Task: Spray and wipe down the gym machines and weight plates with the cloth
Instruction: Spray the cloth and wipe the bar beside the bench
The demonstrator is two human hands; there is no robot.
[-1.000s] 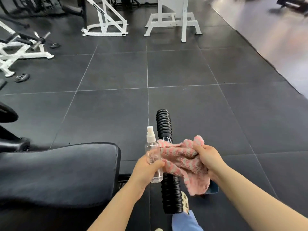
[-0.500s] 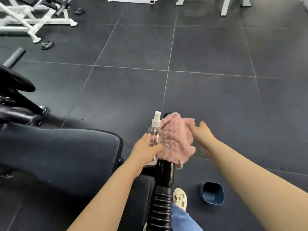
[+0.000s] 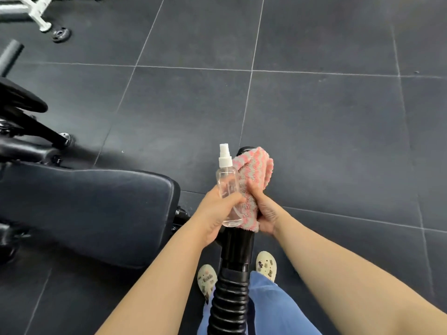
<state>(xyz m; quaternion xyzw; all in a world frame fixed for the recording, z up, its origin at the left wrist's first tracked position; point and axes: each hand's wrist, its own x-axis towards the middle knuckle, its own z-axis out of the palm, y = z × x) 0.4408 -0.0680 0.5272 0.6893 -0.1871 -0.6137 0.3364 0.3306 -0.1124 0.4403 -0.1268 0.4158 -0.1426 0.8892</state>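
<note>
One spray bottle in left hand, one cloth in right hand, seemingly round roller

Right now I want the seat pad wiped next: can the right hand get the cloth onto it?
Probably yes: the right hand grips the cloth on the roller, and the seat pad lies bare just left, though the left hand sits between.
</note>
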